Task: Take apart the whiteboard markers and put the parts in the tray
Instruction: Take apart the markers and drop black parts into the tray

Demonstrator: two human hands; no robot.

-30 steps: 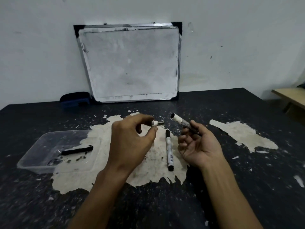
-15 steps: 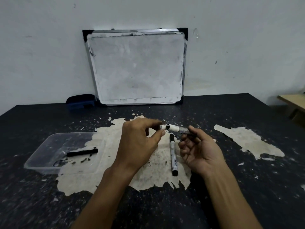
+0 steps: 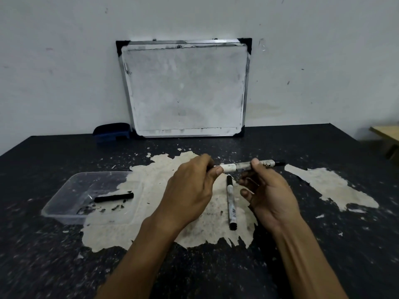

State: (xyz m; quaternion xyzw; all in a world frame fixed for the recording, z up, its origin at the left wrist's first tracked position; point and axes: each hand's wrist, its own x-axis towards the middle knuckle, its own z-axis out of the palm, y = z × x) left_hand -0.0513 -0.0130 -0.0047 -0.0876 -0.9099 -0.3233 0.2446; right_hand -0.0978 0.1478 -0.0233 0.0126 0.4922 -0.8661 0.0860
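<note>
my left hand (image 3: 190,190) pinches the white end of a marker (image 3: 244,166) held level above the counter (image 3: 323,244), and my right hand (image 3: 269,190) grips its barrel. a second marker (image 3: 231,203) lies on the counter between my hands. the tray (image 3: 64,203) sits to the left with a black part (image 3: 114,197) inside.

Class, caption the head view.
Both hands grip a white whiteboard marker beside the clear plastic tray.
</note>
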